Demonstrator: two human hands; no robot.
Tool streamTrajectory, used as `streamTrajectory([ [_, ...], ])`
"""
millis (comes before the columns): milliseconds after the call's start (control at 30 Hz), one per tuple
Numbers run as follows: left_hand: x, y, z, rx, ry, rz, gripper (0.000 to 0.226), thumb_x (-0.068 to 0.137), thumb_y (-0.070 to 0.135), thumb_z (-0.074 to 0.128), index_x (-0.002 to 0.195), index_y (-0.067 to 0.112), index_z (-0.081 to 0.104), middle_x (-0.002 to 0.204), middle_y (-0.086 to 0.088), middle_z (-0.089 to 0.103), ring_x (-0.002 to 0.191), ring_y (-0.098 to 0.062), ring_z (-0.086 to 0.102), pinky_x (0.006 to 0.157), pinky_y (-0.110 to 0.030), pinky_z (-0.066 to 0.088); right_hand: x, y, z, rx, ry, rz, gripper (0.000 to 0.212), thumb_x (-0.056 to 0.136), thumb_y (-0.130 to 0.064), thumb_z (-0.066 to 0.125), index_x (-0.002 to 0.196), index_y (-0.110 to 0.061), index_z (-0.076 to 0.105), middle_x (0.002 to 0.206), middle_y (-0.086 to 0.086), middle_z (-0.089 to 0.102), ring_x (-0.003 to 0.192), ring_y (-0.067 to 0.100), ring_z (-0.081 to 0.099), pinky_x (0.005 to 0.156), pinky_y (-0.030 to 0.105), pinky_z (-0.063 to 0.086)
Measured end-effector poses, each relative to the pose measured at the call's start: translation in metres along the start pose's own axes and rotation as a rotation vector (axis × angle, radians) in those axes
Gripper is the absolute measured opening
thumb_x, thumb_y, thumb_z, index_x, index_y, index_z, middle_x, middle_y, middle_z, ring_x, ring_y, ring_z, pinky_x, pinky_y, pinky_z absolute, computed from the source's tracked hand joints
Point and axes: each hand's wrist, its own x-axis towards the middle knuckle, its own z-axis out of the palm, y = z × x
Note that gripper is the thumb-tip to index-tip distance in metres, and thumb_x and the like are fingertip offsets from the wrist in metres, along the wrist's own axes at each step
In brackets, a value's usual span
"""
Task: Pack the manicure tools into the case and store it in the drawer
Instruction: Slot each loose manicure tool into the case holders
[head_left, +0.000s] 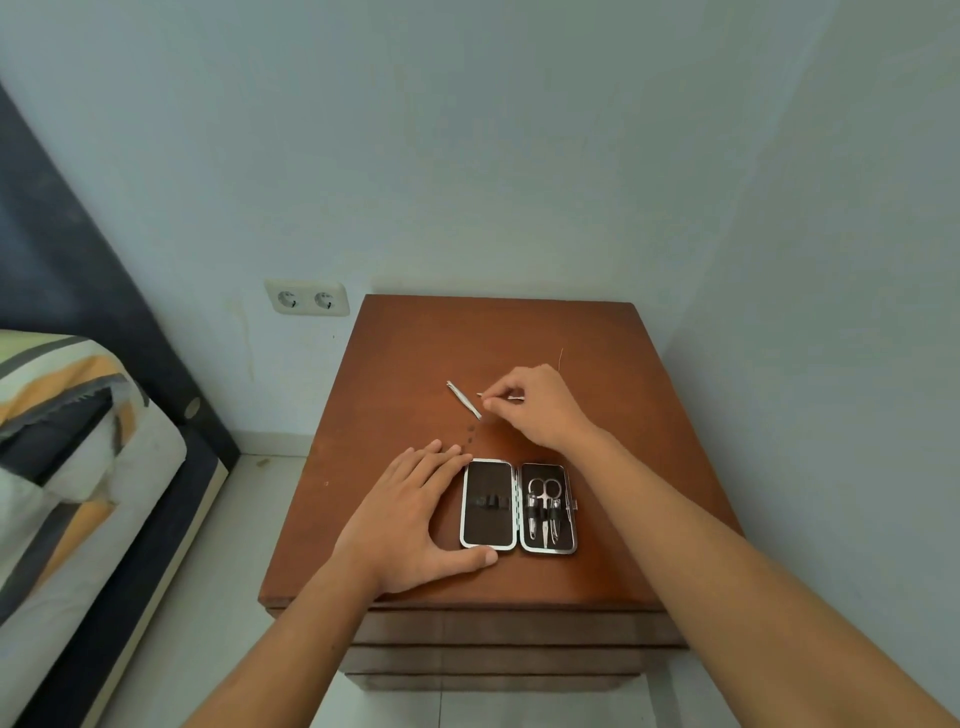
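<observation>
A dark manicure case (488, 505) with a silver rim lies open on the brown nightstand (415, 364). Its right half holds scissors (544, 493) and two other tools under elastic loops; its left half holds only empty loops. My left hand (415, 514) rests flat on the nightstand against the case's left edge, thumb at its near corner. Behind the case, my right hand (535, 402) pinches a thin metal tool (514, 398) lying on the top. Silver tweezers (464, 399) lie loose just left of that hand.
The nightstand's drawer fronts (509, 649) show below its near edge, all closed. A bed with a striped cover (67, 467) stands to the left across a strip of white floor. The walls meet close behind and to the right; a double socket (306, 299) sits on the back wall.
</observation>
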Motion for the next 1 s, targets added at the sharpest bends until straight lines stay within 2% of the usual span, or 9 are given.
streamTrajectory([
  [200, 0.001, -0.001, 0.0, -0.009, 0.002, -0.004, 0.119, 0.071, 0.103, 0.05, 0.165, 0.034, 0.024, 0.173, 0.016, 0.021, 0.16, -0.003, 0.005, 0.127, -0.025, -0.008, 0.046, 0.002, 0.019, -0.022, -0.058, 0.055, 0.015, 0.081, -0.053, 0.082, 0.087, -0.039, 0.084, 0.085, -0.017, 0.075, 0.11, 0.027, 0.063, 0.098, 0.047, 0.055],
  [333, 0.001, -0.001, -0.001, -0.017, -0.006, -0.01, 0.121, 0.069, 0.104, 0.05, 0.164, 0.034, 0.025, 0.172, 0.017, 0.02, 0.16, -0.004, 0.005, 0.128, -0.025, -0.007, 0.048, 0.002, 0.028, -0.012, -0.064, 0.052, 0.01, 0.079, -0.046, 0.086, 0.076, -0.037, 0.082, 0.064, -0.018, 0.07, 0.102, 0.025, 0.065, 0.092, 0.046, 0.058],
  [433, 0.001, -0.001, 0.0, -0.023, 0.002, -0.006, 0.121, 0.068, 0.104, 0.051, 0.164, 0.033, 0.028, 0.172, 0.015, 0.023, 0.161, -0.005, 0.008, 0.133, -0.034, 0.003, 0.044, -0.003, 0.028, -0.045, -0.054, 0.044, 0.016, 0.081, -0.038, 0.085, 0.068, -0.04, 0.078, 0.068, -0.02, 0.069, 0.102, 0.022, 0.065, 0.09, 0.044, 0.058],
  [600, 0.001, -0.001, -0.001, -0.021, -0.002, -0.007, 0.121, 0.068, 0.105, 0.049, 0.164, 0.033, 0.027, 0.172, 0.015, 0.023, 0.161, -0.006, 0.008, 0.132, -0.032, 0.0, 0.026, -0.016, 0.011, 0.09, -0.015, 0.051, 0.008, 0.086, -0.034, 0.081, 0.086, -0.027, 0.084, 0.075, -0.016, 0.073, 0.078, 0.001, 0.065, 0.072, 0.02, 0.049],
  [700, 0.0, -0.001, -0.001, -0.018, 0.0, -0.007, 0.121, 0.068, 0.105, 0.049, 0.164, 0.033, 0.027, 0.172, 0.014, 0.023, 0.161, -0.006, 0.008, 0.131, -0.03, -0.001, 0.005, -0.017, 0.003, 0.329, -0.001, 0.124, 0.01, 0.084, -0.03, 0.085, 0.084, -0.022, 0.08, 0.08, -0.001, 0.08, 0.079, 0.018, 0.075, 0.081, 0.034, 0.059],
  [767, 0.001, 0.0, -0.001, -0.014, -0.003, -0.009, 0.122, 0.068, 0.105, 0.05, 0.164, 0.033, 0.027, 0.172, 0.015, 0.022, 0.161, -0.005, 0.008, 0.13, -0.029, -0.002, -0.01, -0.013, 0.0, 0.449, -0.009, 0.138, 0.011, 0.085, -0.024, 0.086, 0.088, -0.019, 0.077, 0.087, 0.004, 0.081, 0.081, 0.02, 0.076, 0.087, 0.04, 0.059],
  [800, 0.001, 0.0, -0.001, -0.014, -0.002, -0.008, 0.122, 0.068, 0.105, 0.05, 0.164, 0.033, 0.027, 0.172, 0.015, 0.022, 0.161, -0.005, 0.008, 0.13, -0.029, -0.002, -0.017, -0.011, -0.002, 0.497, -0.026, 0.127, 0.012, 0.087, -0.021, 0.085, 0.096, -0.019, 0.077, 0.091, 0.007, 0.081, 0.079, 0.016, 0.074, 0.089, 0.039, 0.058],
  [900, 0.001, 0.001, -0.002, -0.01, -0.01, -0.012, 0.122, 0.069, 0.105, 0.05, 0.164, 0.033, 0.025, 0.173, 0.015, 0.021, 0.16, -0.005, 0.007, 0.13, -0.028, -0.004, -0.033, -0.004, -0.007, 0.538, -0.098, 0.067, 0.04, 0.096, -0.014, 0.076, 0.133, -0.028, 0.069, 0.093, 0.012, 0.074, 0.081, 0.007, 0.063, 0.088, 0.028, 0.052],
  [1000, 0.0, 0.0, 0.0, -0.01, -0.002, -0.007, 0.122, 0.069, 0.104, 0.05, 0.164, 0.032, 0.027, 0.173, 0.013, 0.023, 0.161, -0.006, 0.009, 0.132, -0.032, 0.001, -0.042, 0.002, -0.007, 0.52, -0.093, 0.04, 0.036, 0.098, -0.013, 0.073, 0.129, -0.029, 0.073, 0.087, 0.0, 0.065, 0.076, 0.008, 0.055, 0.081, 0.023, 0.048],
])
